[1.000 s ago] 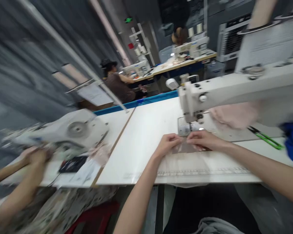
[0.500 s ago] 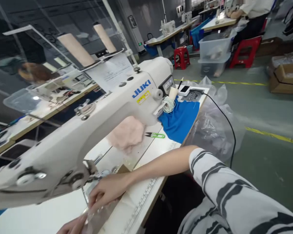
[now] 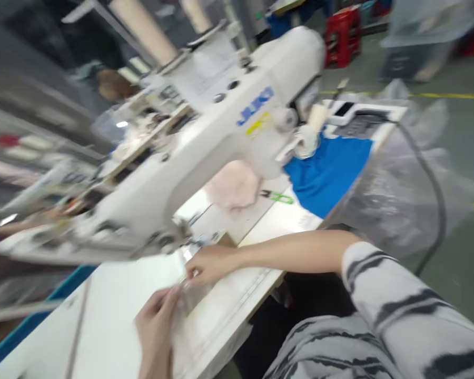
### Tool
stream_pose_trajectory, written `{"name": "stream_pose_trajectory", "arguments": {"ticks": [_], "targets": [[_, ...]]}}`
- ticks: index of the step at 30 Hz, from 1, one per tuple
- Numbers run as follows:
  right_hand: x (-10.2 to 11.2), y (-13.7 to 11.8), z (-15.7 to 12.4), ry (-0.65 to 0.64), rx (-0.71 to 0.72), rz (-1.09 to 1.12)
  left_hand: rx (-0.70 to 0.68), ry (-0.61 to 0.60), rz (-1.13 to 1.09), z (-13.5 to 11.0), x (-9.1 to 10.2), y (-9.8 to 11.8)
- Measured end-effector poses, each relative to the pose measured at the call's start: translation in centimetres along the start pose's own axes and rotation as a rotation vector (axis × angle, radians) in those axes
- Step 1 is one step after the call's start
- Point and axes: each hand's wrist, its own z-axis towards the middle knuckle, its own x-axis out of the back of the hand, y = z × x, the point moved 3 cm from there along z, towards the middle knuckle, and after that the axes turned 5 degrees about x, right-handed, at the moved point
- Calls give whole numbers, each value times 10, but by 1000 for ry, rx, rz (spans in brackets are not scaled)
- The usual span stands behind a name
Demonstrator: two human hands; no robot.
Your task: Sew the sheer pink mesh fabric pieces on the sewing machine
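My right hand (image 3: 210, 267) is closed in a pinch just beside the needle area of the white sewing machine (image 3: 205, 142). My left hand (image 3: 158, 316) is in front of it and to the left, thumb and fingers pinched together, the fingertips of both hands almost meeting. A thin see-through material (image 3: 181, 321), blurred by motion, runs between and below the fingers; its exact kind cannot be made out. A small brown piece (image 3: 226, 240) stands on the machine bed behind my right wrist.
Pale pink fabric (image 3: 235, 187) and green-handled thread snips (image 3: 278, 197) lie beneath the machine arm. Blue fabric (image 3: 327, 171), a phone-like device (image 3: 343, 110) and a black cable (image 3: 426, 168) are at the right end. A red stool (image 3: 343, 37) stands behind.
The view has swung left and down, so the machine and hands appear further right and higher. More of my left hand shows; both hands remain pinched close together by the needle.
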Motion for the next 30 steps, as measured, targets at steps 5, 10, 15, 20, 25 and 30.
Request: {"name": "stream_pose_trajectory", "arguments": {"ticks": [5, 10, 15, 20, 25, 30], "targets": [[-16, 4, -4, 6, -8, -36, 191, 15, -195, -7, -10, 3], [-20, 14, -5, 32, 27, -39, 185, -29, -373, -13, -17, -17], [-15, 19, -16, 136, 38, -156, 31, -99, -512, -21, -26, -10], [-6, 21, -20, 236, 35, -316, -32, -14, -434, -19, -28, -13], [-5, 5, -23, 182, -51, -255, -83, 78, -360, -19, -26, -12], [-11, -13, -14, 56, -154, -147, -131, 101, -351, -19, -25, -9]]}}
